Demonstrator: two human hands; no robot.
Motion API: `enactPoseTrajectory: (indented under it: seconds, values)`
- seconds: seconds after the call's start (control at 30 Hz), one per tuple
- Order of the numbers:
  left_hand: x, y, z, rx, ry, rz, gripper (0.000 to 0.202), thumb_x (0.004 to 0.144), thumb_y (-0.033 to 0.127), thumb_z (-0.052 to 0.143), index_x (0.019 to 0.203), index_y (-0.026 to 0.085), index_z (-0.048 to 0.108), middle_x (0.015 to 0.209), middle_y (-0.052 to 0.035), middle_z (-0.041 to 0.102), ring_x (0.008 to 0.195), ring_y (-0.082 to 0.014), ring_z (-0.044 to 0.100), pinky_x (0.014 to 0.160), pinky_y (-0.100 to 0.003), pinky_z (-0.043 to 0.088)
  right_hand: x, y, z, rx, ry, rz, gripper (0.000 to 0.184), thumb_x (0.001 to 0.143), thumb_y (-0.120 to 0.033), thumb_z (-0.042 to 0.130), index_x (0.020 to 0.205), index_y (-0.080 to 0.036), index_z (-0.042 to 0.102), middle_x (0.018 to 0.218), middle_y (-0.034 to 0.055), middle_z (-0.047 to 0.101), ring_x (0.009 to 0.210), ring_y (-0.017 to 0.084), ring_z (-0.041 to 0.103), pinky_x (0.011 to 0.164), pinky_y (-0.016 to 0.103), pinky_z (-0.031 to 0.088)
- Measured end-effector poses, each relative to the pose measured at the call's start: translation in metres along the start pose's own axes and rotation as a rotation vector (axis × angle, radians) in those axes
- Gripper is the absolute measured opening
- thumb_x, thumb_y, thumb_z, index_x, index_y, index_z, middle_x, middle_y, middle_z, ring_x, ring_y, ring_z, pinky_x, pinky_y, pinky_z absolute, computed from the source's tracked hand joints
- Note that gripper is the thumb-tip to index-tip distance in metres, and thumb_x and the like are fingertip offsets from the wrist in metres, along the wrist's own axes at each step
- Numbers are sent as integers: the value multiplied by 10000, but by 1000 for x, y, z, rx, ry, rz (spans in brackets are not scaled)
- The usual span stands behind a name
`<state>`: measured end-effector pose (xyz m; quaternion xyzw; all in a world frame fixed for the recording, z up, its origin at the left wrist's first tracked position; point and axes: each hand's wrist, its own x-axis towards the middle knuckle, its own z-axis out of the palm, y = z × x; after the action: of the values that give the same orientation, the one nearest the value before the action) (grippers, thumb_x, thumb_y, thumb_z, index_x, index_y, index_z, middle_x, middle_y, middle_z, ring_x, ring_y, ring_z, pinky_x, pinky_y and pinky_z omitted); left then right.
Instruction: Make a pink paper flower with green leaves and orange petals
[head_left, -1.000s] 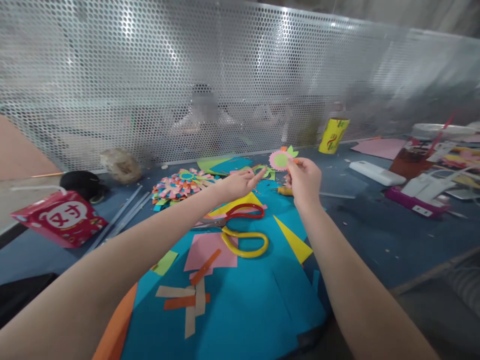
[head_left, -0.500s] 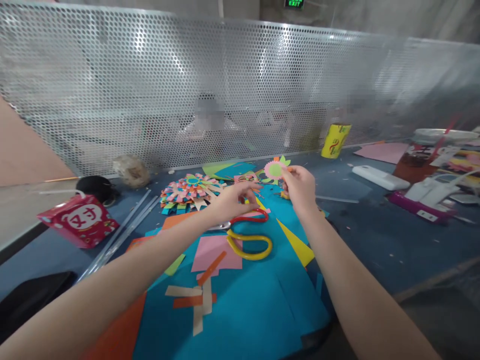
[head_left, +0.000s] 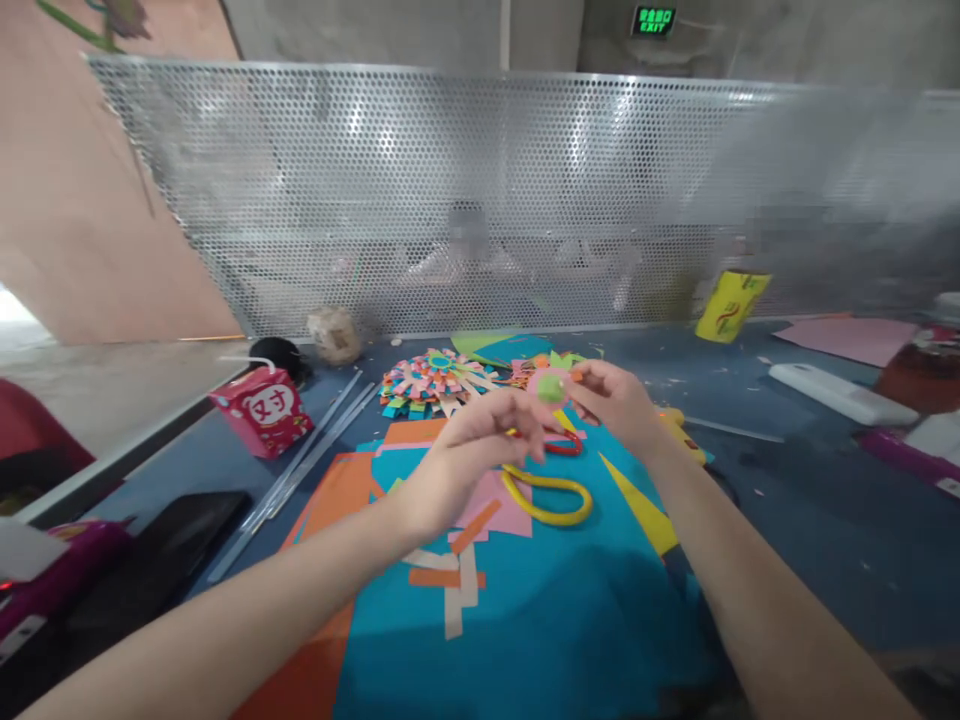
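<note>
In the head view my right hand is closed on a small paper flower, pink with a light green centre. My left hand hovers just left of it, fingers loosely bent and apart, holding nothing that I can see. Below the hands lie scissors with a yellow-handled loop and a red loop; the left hand covers their blades. They rest on blue paper with a pink sheet, orange and cream strips and a yellow triangle. Behind the left hand stands a layered, fringed paper flower.
A red drink carton and clear sticks lie at left, near a black phone-like slab. A perforated metal screen closes off the back. At right are a yellow can and a white oblong object.
The view has swung left, so things sit further right. My left hand has come nearer the small paper flower, which my right hand still holds and has turned and lowered.
</note>
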<state>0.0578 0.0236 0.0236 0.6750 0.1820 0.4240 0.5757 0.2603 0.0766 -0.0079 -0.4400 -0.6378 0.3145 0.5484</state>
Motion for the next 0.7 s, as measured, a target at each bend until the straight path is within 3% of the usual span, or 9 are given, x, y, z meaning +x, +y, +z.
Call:
enactPoseTrajectory:
  seconds: [0.1, 0.17, 0.23, 0.3, 0.37, 0.5, 0.7]
  values:
    - [-1, -5, -16, 115, 247, -93, 77, 743, 239, 551, 794, 186, 530, 647, 21, 489, 592, -106, 480, 553, -253, 400, -5, -7, 9, 2, -113, -6, 288, 674, -436, 669, 730, -188, 534, 503, -77, 481, 394, 66, 409, 373, 203, 320]
    - [-9, -7, -22, 227, 397, -103, 109, 727, 212, 558, 815, 197, 497, 624, 37, 460, 585, -105, 472, 560, -256, 403, -10, -11, 15, 6, -190, -10, 256, 698, -419, 651, 735, -195, 532, 521, -71, 489, 408, 68, 423, 381, 201, 336]
    - [-21, -10, -23, 311, 483, -77, 241, 699, 151, 538, 923, 215, 478, 726, 15, 505, 694, -130, 520, 626, -278, 437, -16, -15, 21, 5, -272, -14, 210, 727, -392, 628, 747, -202, 540, 540, -62, 502, 422, 73, 440, 390, 201, 352]
    - [-36, -14, -21, 350, 470, -84, 380, 671, 114, 530, 1022, 237, 448, 964, -40, 549, 871, -167, 549, 700, -310, 464, -22, -17, 27, -5, -348, -20, 175, 738, -368, 619, 744, -206, 553, 565, -50, 517, 442, 78, 458, 407, 205, 372]
    - [-49, -20, -18, 367, 408, -151, 390, 730, 168, 531, 1099, 244, 429, 1063, -79, 554, 974, -196, 540, 711, -326, 472, -27, -19, 33, -31, -407, -24, 156, 729, -350, 630, 729, -208, 565, 588, -37, 532, 469, 87, 477, 428, 212, 391]
    - [-63, -28, -15, 416, 430, -117, 362, 767, 285, 593, 1098, 242, 456, 1054, -76, 567, 966, -194, 544, 758, -339, 459, -33, -17, 42, -88, -507, -14, 120, 731, -318, 628, 752, -209, 583, 632, -14, 579, 521, 109, 528, 482, 233, 437]
    - [-67, -35, -17, 335, 457, -174, 285, 797, 315, 566, 1059, 231, 492, 887, -30, 584, 804, -153, 571, 687, -298, 454, -35, -20, 45, -200, -604, -6, 80, 765, -274, 606, 729, -202, 609, 673, 1, 580, 563, 107, 506, 508, 237, 418]
